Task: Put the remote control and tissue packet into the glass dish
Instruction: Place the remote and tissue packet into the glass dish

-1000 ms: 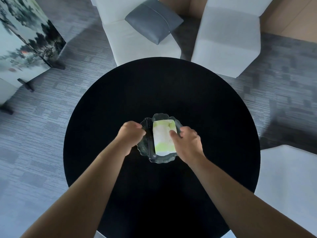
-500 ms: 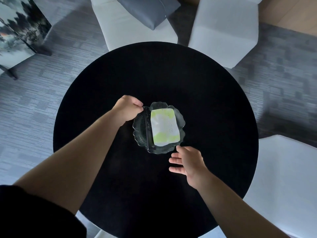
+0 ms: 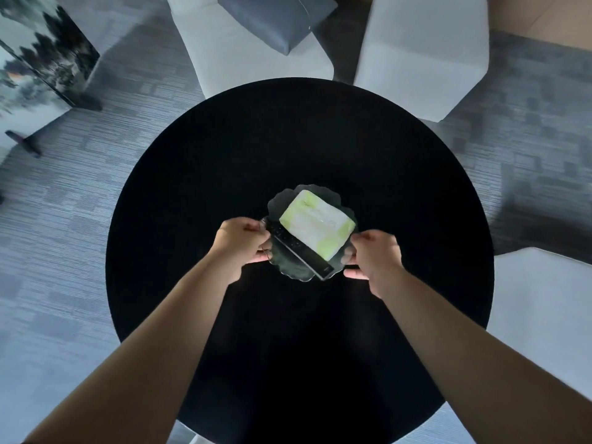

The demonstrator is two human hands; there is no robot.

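Note:
A scalloped glass dish (image 3: 290, 270) sits near the middle of a round black table (image 3: 198, 174). Inside it lies a white and lime-green tissue packet (image 3: 317, 224), turned at an angle. A slim black remote control (image 3: 299, 251) lies beside the packet along its near-left side, its lower end reaching the dish's rim. My left hand (image 3: 240, 243) grips the dish's left rim with thumb under and fingers curled over. My right hand (image 3: 374, 257) grips the right rim the same way.
Two white armchairs stand beyond the table, the left one (image 3: 237, 56) with a grey cushion (image 3: 275, 17), the other (image 3: 423, 56) at the right. Another white seat (image 3: 544, 315) is at the right. A painted screen (image 3: 35, 56) stands at the far left on grey carpet.
My right hand has come back from the table to the dish's right rim. My left hand shifted lower on the left rim. The dish has turned, so packet and remote now lie diagonally.

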